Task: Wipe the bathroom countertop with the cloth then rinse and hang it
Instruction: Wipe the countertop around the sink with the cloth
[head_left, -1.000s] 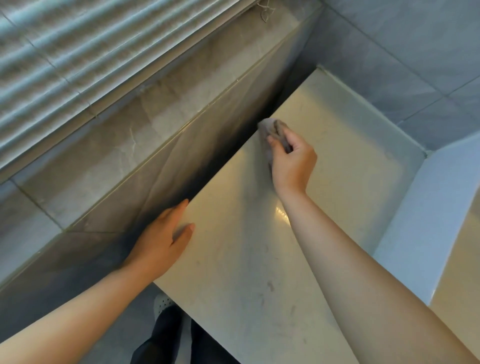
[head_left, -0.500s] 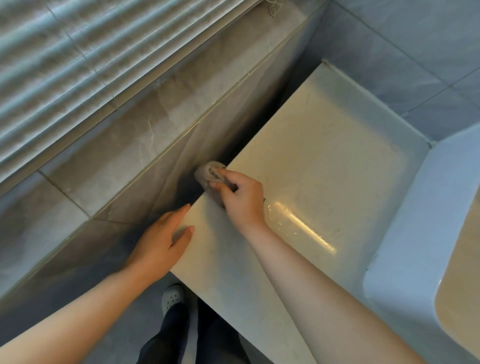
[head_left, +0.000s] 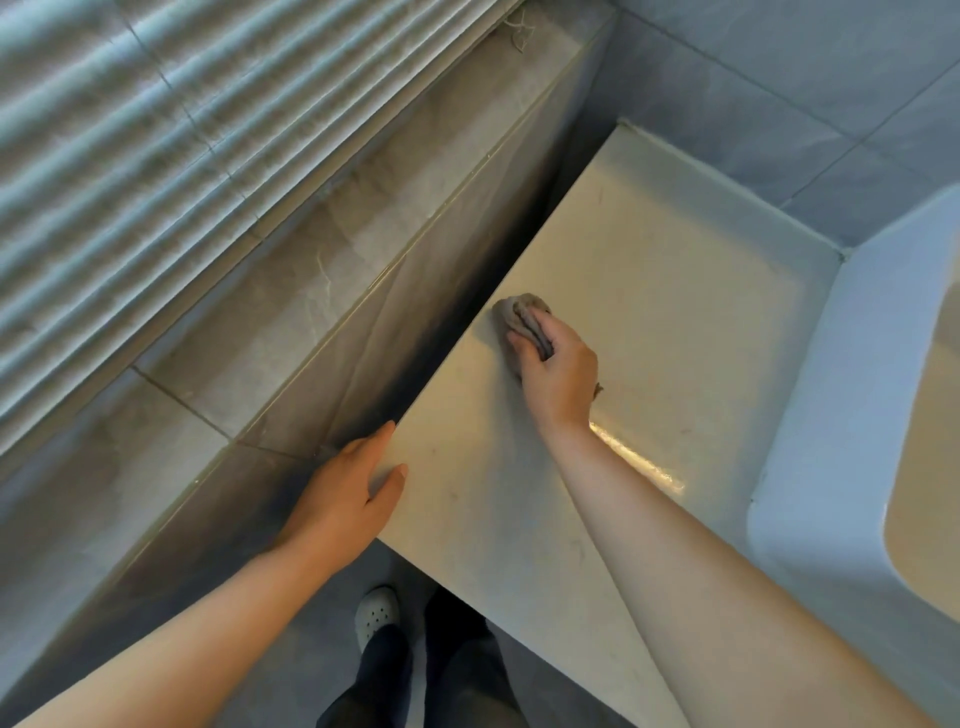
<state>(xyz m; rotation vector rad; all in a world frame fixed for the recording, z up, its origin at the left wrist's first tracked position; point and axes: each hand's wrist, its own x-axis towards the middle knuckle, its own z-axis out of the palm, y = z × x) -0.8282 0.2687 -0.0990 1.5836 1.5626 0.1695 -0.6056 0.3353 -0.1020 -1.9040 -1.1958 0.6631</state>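
A pale beige countertop (head_left: 675, 312) runs from the front edge to the tiled back wall. My right hand (head_left: 558, 379) grips a bunched grey-brown cloth (head_left: 519, 312) and presses it on the countertop close to its left edge. Most of the cloth is hidden under my fingers. My left hand (head_left: 348, 499) rests flat with straight fingers on the countertop's near left corner, thumb on top. A wet streak shines on the surface behind my right wrist.
A white basin (head_left: 810, 467) stands on the countertop at the right. A tiled ledge (head_left: 291, 312) and window blinds (head_left: 156, 130) rise to the left, with a dark gap beside the counter. Grey wall tiles (head_left: 779, 78) close the back. My shoe (head_left: 376, 616) shows on the floor below.
My right hand first slid the cloth along the left edge toward me, then moved it back away and slightly onto the surface. My left hand has stayed on the corner.
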